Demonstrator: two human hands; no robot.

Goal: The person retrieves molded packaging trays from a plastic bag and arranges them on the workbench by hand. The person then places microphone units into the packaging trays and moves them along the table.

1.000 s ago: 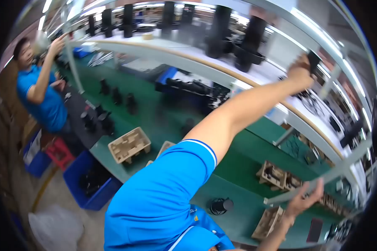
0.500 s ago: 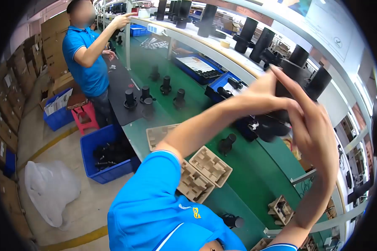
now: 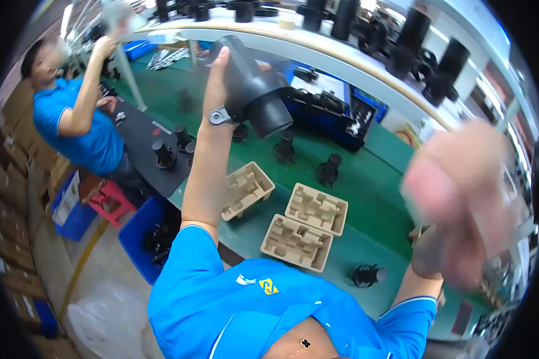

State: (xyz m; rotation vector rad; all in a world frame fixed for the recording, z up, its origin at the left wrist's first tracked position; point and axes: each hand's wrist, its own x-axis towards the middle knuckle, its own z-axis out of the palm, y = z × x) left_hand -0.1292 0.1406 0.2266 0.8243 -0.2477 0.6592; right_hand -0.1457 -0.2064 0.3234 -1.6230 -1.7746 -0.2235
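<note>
My left hand [image 3: 217, 81] is raised over the bench, its fingers wrapped round a black cylindrical housing [image 3: 251, 90]. The thumb lies along one side, and the other fingers are mostly hidden behind it. A narrower round tube end points down and to the right, and a small metal bracket [image 3: 220, 116] shows near my wrist. On the far right, my right hand [image 3: 461, 185] is heavily smeared by motion, close to the camera. Whether its fingers are apart or closed does not show.
Moulded cardboard trays [image 3: 297, 242] and small black stands [image 3: 329, 169] are on the green bench [image 3: 371, 224]. A shelf [image 3: 317, 45] with black cylinders runs above blue bins [image 3: 365, 122]. At left, a co-worker in a blue shirt [image 3: 78, 122] stands near a red stool [image 3: 111, 200].
Both hands were together at the upper right near the shelf. My left hand has moved left with the black housing; my right hand has come lower and apart. The view has shifted.
</note>
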